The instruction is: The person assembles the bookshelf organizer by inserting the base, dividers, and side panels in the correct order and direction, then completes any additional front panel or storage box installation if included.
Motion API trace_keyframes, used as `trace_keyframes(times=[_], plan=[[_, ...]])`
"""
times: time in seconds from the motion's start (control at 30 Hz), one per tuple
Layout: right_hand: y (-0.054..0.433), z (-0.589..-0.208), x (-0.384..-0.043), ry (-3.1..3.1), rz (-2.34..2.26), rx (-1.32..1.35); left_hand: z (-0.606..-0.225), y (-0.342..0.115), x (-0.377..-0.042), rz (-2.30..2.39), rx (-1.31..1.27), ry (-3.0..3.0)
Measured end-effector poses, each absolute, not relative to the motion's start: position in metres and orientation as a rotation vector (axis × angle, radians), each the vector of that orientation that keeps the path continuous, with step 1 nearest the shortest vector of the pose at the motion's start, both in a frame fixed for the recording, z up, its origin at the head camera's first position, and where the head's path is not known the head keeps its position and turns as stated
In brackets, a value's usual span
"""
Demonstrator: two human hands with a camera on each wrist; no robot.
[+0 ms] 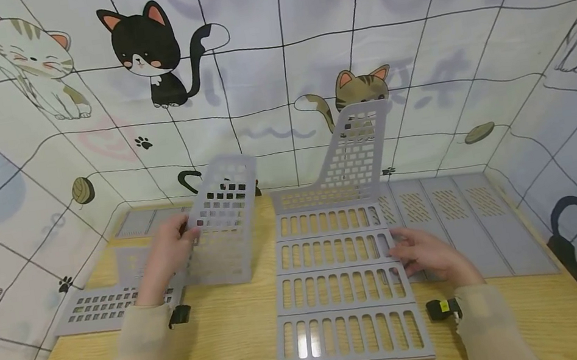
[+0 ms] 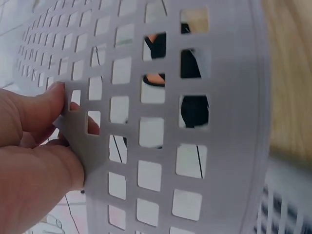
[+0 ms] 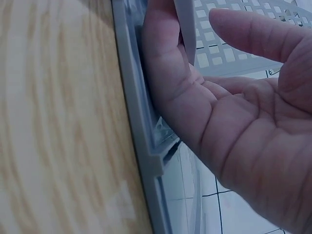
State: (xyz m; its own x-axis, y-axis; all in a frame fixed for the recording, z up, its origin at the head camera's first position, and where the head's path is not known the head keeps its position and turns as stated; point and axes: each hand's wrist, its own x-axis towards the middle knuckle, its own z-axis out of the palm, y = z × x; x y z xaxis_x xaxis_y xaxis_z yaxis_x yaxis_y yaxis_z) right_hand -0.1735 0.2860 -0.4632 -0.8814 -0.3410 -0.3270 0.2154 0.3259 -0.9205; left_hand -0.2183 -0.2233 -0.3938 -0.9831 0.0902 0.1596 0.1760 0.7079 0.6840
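My left hand pinches the side edge of a grey perforated plastic panel, which stands tilted above the table. In the left wrist view, the thumb lies on the front of this panel, with the fingers behind it. My right hand is at the right edge of a slatted grey panel made of several linked sections. A perforated side panel with a tall curved corner stands at its far end. In the right wrist view, the fingers pass beneath a grey edge, and the thumb is apart from it.
Another perforated side panel lies at the left, under my left forearm. Flat grey panels lie at the right, and a further one is at the back left. A cat-print cloth encloses the wooden table.
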Motion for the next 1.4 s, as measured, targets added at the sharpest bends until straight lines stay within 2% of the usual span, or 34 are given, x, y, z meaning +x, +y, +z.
trace_keyframes(times=[0.43, 1.4], plan=[[0.282, -0.461, -0.173, 2.126, -1.602, -0.084, -0.402, -0.175, -0.230, -1.238, -0.194, -2.557], [0.284, -0.462, -0.174, 2.127, -1.600, -0.087, -0.424, -0.170, -0.245, -1.286, -0.273, -2.435]])
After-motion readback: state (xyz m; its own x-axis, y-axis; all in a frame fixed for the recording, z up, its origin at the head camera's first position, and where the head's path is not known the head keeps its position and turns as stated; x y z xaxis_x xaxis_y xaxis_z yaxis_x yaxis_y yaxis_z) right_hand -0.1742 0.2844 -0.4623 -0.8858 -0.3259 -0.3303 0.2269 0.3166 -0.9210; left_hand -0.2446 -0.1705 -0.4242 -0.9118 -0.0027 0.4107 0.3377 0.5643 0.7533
